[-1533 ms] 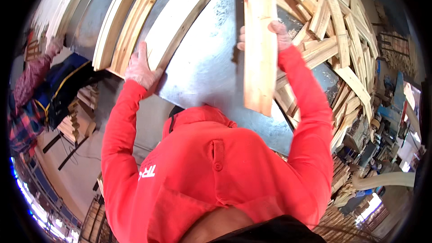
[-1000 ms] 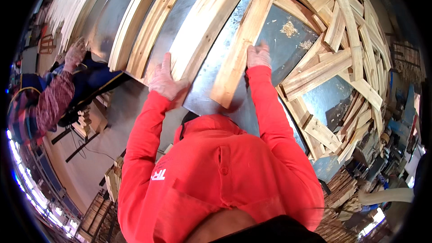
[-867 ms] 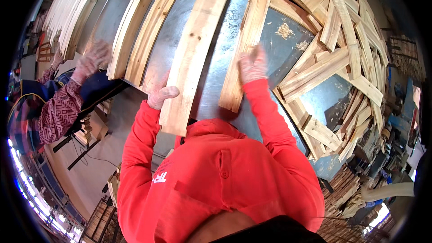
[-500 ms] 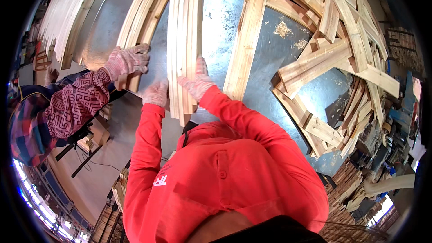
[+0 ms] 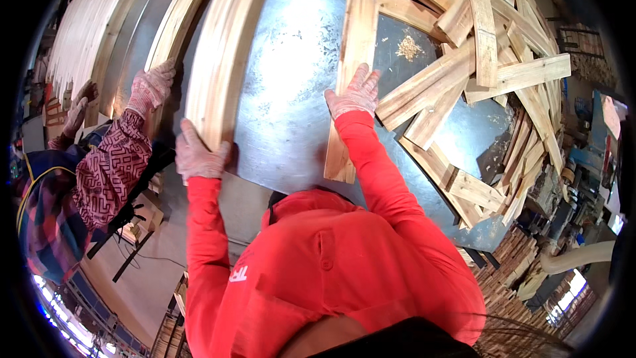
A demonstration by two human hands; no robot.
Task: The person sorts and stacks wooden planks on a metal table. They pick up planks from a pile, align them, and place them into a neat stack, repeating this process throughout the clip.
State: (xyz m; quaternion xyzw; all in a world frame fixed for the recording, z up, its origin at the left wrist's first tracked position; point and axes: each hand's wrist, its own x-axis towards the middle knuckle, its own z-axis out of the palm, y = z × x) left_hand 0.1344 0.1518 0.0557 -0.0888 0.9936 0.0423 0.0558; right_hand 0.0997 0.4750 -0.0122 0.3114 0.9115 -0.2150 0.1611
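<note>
My left hand (image 5: 202, 154), in a pale work glove, is closed round the near end of a bundle of long wooden boards (image 5: 224, 59). The boards lie side by side on a grey metal table (image 5: 281, 119). On the right, my gloved right hand (image 5: 354, 95) rests on top of a single wooden board (image 5: 340, 142), fingers stretched out and slightly spread. That board lies lengthwise, apart from the bundle. At the left, a co-worker's gloved hand (image 5: 151, 87) is on the near end of another group of boards (image 5: 180, 13).
A jumbled heap of boards (image 5: 487, 26) covers the table's right side, some crossing over each other. Wood shavings (image 5: 409, 48) lie beside it. Far left stands a stack of pale strips (image 5: 89, 33). A co-worker's patterned sleeve (image 5: 109, 169) is close on my left.
The bundle has moved left with my left hand. My right hand has left the bundle and is now on the single board. The co-worker's hand and boards have shifted left.
</note>
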